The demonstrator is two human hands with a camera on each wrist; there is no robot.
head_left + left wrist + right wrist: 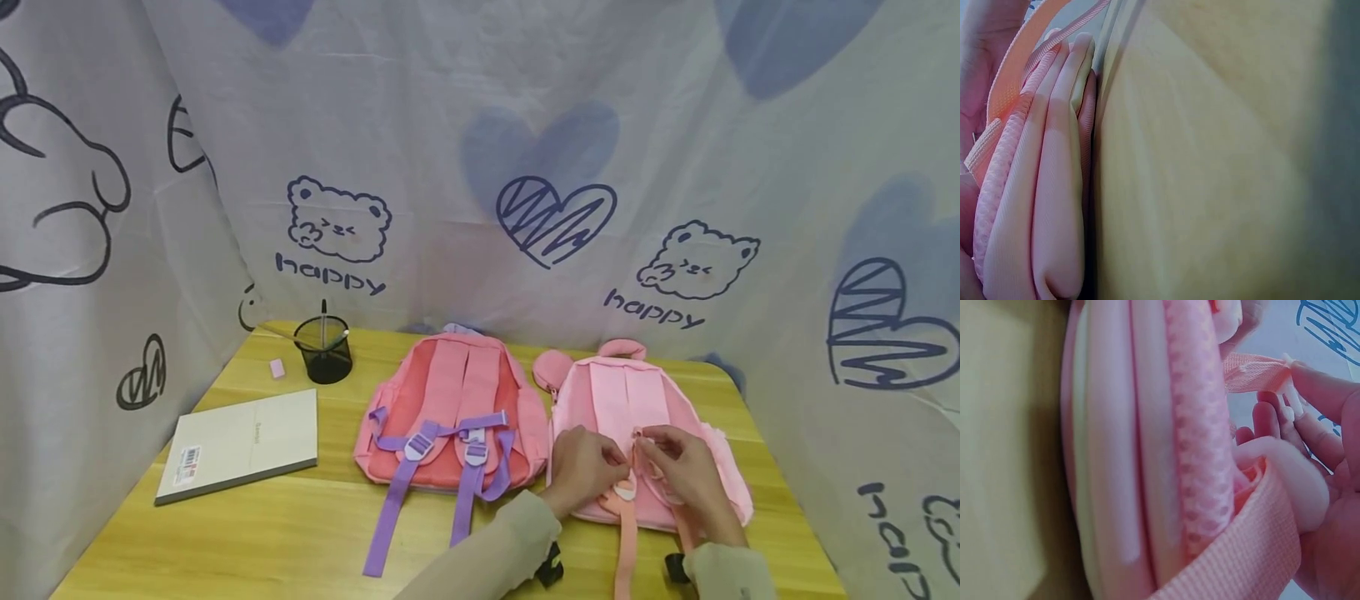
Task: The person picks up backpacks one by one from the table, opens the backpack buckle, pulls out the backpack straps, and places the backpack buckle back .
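Observation:
A light pink backpack (577, 408) lies on the table, its straps facing up, with peach webbing (627, 542) trailing toward me. My right hand (686, 467) pinches a small white buckle (1292, 403) at the end of a short peach strap (1254, 373), held just off the padded back. Close to it, my left hand (585, 467) has its fingers curled at the other shoulder strap, by a white adjuster (624, 492); its fingertips pinch the peach strap there. In the left wrist view, peach webbing (1016, 69) loops beside the palm, and the fingertips are out of sight.
Left of it lies a coral backpack (465, 375) with purple straps. A black mesh pen cup (327, 367), a small pink eraser (277, 368) and a cream notebook (247, 442) are farther left. Printed cloth (442, 250) hangs behind and at both sides of the wooden table (300, 542).

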